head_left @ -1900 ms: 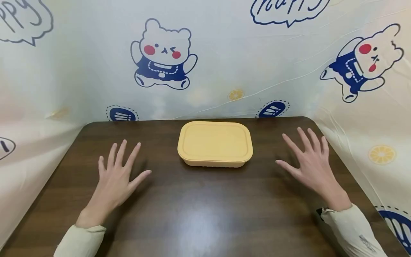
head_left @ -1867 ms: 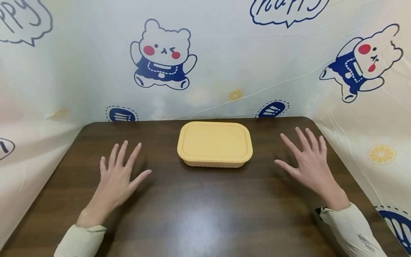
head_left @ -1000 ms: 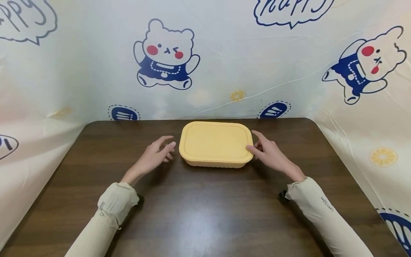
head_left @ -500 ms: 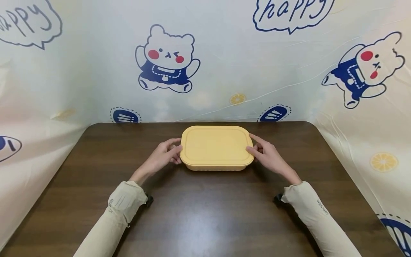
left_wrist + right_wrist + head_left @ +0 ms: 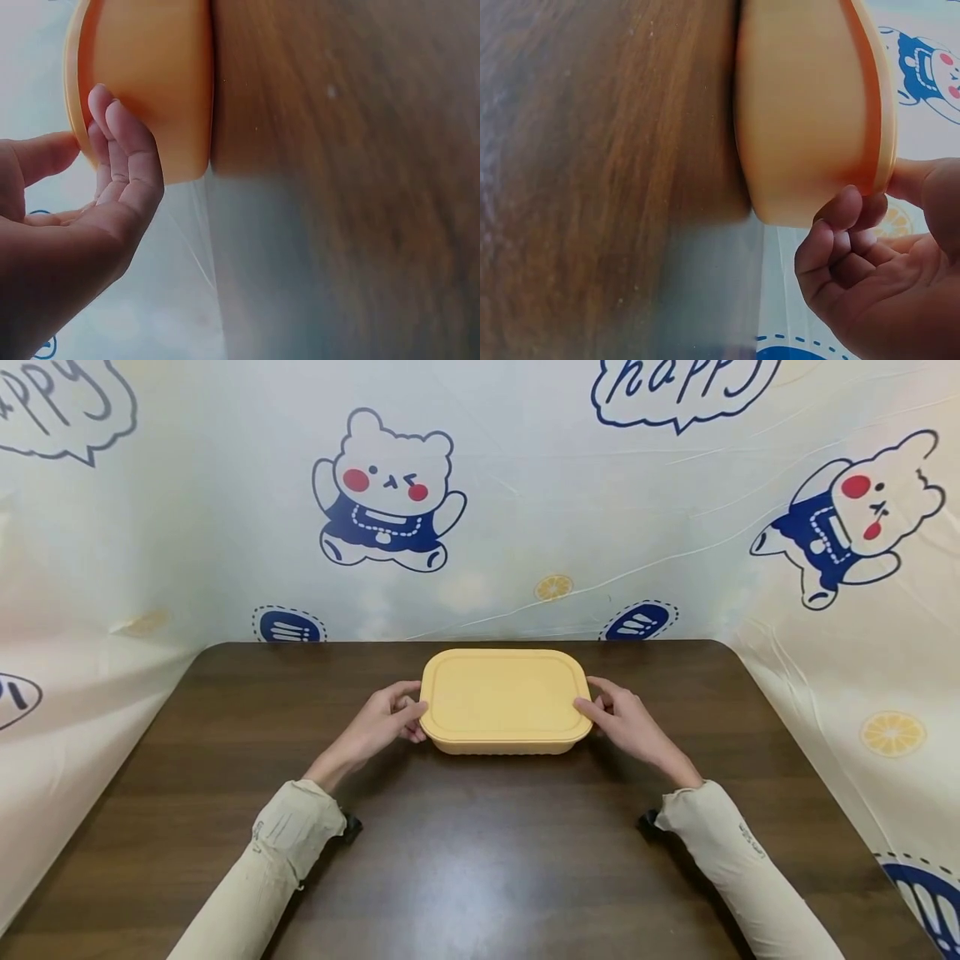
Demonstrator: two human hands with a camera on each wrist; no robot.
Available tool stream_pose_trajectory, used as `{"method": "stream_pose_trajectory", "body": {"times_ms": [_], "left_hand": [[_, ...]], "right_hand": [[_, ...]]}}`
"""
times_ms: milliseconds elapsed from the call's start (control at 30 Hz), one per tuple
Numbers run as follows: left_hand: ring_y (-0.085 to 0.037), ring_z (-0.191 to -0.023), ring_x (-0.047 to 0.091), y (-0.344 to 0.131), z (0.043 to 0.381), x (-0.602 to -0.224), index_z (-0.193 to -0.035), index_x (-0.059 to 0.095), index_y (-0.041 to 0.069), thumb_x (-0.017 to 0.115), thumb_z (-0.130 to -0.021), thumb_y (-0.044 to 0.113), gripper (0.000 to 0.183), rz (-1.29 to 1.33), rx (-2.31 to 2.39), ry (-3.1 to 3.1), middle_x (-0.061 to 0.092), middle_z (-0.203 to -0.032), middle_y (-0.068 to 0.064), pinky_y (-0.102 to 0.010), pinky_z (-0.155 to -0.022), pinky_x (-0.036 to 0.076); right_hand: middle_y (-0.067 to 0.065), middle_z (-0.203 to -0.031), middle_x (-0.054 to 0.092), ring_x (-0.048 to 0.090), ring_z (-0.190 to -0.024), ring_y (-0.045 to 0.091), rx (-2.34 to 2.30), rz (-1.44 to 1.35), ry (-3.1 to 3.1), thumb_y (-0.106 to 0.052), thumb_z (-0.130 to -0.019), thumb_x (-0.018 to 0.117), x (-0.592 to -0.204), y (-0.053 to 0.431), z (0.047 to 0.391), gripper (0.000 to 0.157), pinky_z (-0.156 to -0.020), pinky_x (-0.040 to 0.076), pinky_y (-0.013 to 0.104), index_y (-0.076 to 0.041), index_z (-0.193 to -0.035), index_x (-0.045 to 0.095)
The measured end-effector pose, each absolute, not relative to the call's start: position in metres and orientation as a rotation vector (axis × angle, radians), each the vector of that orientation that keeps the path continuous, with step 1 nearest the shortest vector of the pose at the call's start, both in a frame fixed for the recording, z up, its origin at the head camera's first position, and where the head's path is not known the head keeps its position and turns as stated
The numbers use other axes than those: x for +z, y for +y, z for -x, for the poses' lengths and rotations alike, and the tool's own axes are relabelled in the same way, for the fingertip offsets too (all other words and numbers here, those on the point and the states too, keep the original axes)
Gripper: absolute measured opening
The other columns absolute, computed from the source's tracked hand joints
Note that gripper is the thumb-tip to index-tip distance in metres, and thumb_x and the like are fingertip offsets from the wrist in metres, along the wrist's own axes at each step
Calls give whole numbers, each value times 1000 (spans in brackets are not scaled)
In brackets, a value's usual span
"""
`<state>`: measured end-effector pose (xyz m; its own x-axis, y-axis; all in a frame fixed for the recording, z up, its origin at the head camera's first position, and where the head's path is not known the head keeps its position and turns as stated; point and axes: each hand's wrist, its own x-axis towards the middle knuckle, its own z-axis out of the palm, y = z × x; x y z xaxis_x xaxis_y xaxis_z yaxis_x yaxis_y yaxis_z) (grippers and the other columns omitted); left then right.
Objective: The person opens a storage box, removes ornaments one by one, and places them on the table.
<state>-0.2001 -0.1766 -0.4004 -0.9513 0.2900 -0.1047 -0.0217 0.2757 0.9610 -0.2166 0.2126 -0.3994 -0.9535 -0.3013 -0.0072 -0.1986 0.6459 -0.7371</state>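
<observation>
A yellow rectangular food container [image 5: 506, 697] with rounded corners and its lid on sits near the far edge of the table. My left hand [image 5: 377, 725] grips the lid rim at its left end, thumb on top and fingertips tucked under. At the right end, my right hand [image 5: 632, 724] pinches the rim in the same way. In the left wrist view, curled fingers lie against the container wall [image 5: 161, 67] beneath the lip. The right wrist view shows the container's base [image 5: 806, 112] on the wood, with fingertips under the rim. The inside is hidden by the lid.
The dark brown wooden table [image 5: 480, 843] reflects light in its front middle. A pale cloth [image 5: 525, 485] printed with cartoon bears hangs close behind the table and along both sides.
Both hands have come inward from spread positions at the table's sides and taken hold of the container's ends, the right one first. The container has stayed roughly in place.
</observation>
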Motion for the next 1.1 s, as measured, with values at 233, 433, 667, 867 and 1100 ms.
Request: {"method": "stream_pose_trajectory", "body": {"times_ms": [233, 433, 667, 867, 1100], "left_hand": [[-25, -78, 68, -179, 203, -399, -151, 31, -3, 56, -103, 17, 57, -242, 1730, 2275, 65, -90, -17, -34, -73, 60], [-27, -78, 69, -179, 201, -398, -151, 30, -3, 55, -104, 18, 58, -244, 1724, 2273, 65, -89, -17, -34, -73, 60], [-19, -60, 59, -173, 198, -402, -149, 35, -1, 55, -104, 22, 55, -266, 1706, 2293, 58, -70, -9, -34, -60, 56], [-18, -54, 52, -169, 196, -400, -148, 38, 3, 58, -103, 26, 54, -259, 1668, 2358, 53, -63, -5, -35, -55, 50], [-19, -55, 50, -169, 194, -400, -149, 37, 4, 59, -102, 23, 55, -245, 1670, 2400, 52, -64, -6, -34, -55, 48]], "right_hand": [[10, -76, 58, 55, -68, 23, -1198, 435, 2752, -43, -101, 57, -400, 211, 219, 66, -57, 46, 30, -1, -149, 40], [11, -73, 58, 55, -65, 24, -1215, 431, 2733, -43, -101, 57, -400, 210, 218, 66, -56, 46, 30, -1, -149, 40], [8, -66, 55, 53, -60, 22, -1199, 453, 2763, -40, -101, 57, -401, 217, 213, 63, -51, 43, 29, 1, -147, 42], [5, -64, 50, 46, -55, 19, -1167, 494, 2821, -38, -102, 57, -402, 218, 213, 60, -49, 37, 28, 2, -146, 45], [4, -65, 48, 45, -55, 17, -1169, 527, 2848, -36, -102, 57, -402, 213, 215, 58, -50, 36, 28, 2, -145, 46]]}}
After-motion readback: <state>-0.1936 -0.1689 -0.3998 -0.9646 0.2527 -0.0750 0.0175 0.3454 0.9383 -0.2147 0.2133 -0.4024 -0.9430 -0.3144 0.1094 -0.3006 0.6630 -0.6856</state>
